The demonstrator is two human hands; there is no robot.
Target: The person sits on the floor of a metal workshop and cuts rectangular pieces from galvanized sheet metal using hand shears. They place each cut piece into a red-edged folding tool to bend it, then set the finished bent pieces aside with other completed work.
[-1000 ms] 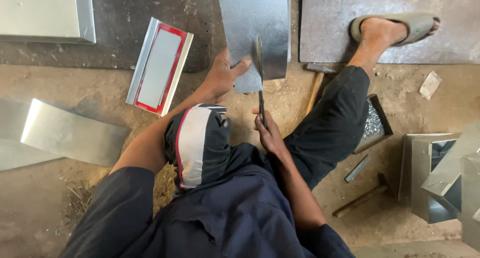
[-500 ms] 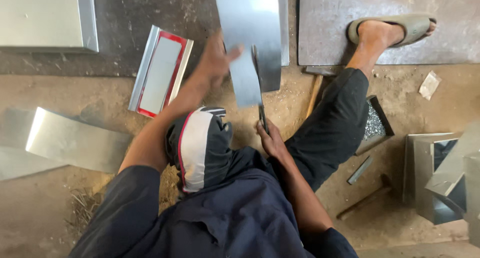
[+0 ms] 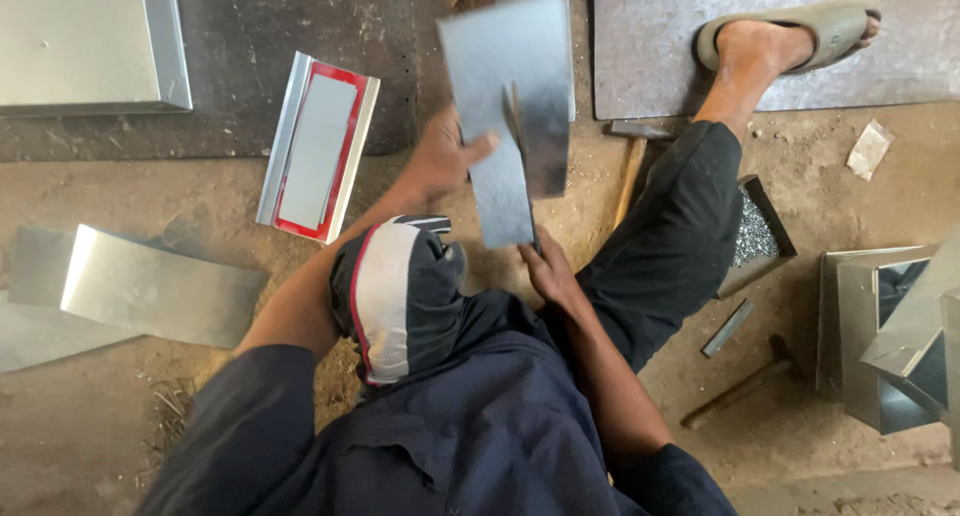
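Note:
A grey galvanised metal sheet (image 3: 505, 61) is held up off the ground in front of me. My left hand (image 3: 440, 161) grips its left edge, thumb on top. My right hand (image 3: 548, 271) is closed on the handles of a pair of tin snips (image 3: 520, 166). The blades point away from me and sit in a slit in the sheet's lower part. A narrow strip of the sheet (image 3: 500, 201) hangs on the left of the blades. My cap and dark blue shirt hide the ground below the hands.
A red-edged metal piece (image 3: 318, 146) lies to the left, and bent sheets (image 3: 150, 286) lie further left. A wooden-handled hammer (image 3: 630, 171), a small box of metal bits (image 3: 755, 236), another hammer (image 3: 740, 386) and metal boxes (image 3: 890, 326) lie right. My sandalled foot (image 3: 780, 36) rests on a steel plate.
The sheet has tilted and come closer to me. The snips have gone further into it, and my left hand has shifted its hold along the left edge.

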